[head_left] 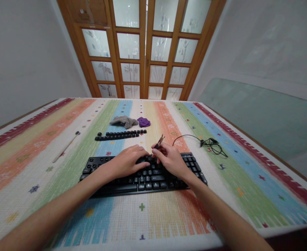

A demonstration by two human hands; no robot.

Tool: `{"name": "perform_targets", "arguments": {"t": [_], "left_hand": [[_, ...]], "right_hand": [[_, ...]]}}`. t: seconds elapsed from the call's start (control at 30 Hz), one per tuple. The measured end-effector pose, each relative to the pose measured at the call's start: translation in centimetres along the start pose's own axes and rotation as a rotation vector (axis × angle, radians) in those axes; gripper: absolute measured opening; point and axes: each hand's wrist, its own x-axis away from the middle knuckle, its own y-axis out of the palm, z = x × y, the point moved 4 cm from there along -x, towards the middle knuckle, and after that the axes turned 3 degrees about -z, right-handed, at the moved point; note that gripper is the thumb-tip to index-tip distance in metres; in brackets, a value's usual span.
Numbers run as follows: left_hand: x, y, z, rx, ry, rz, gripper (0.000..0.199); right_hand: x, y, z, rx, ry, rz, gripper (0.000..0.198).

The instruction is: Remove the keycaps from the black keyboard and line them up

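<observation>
A black computer keyboard (157, 177) lies on the striped tablecloth under both my hands; bare spots show in its upper rows. My left hand (128, 160) rests palm down across it, fingers stretched toward the upper keys and thumb apart. My right hand (170, 158) is closed around a small tool with a forked, brownish metal tip (160, 140) that points up and away from me. The tool's lower part is dark and partly hidden by the fingers, so its exact kind is unclear. Beyond the keyboard, loose black keycaps (117, 136) lie in rows.
Behind the keycaps lie a grey cloth (124, 121) and a purple cloth (143, 122). A thin brush (66, 148) lies at the left. The keyboard's black cable (213, 144) is bunched at the right. Wooden doors with glass panes (143, 52) stand past the table.
</observation>
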Motion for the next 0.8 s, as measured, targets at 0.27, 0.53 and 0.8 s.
{"name": "perform_targets", "arguments": {"t": [0.27,0.53,0.8], "left_hand": [[-0.6,-0.5,0.1,-0.005,0.009,0.024,0.014],[-3.1,-2.5,-3.4,-0.206,0.037,0.232,0.016],[-6.2,-1.1,-8.4,-0.457,-0.084,0.172,0.013]], "right_hand": [[0.6,-0.2,-0.4,0.105,-0.037,0.038,0.014],[0.8,-0.8,-0.9,0.195,-0.033,0.181,0.013],[1.0,-2.0,-0.8,0.203,-0.034,0.243,0.016]]}}
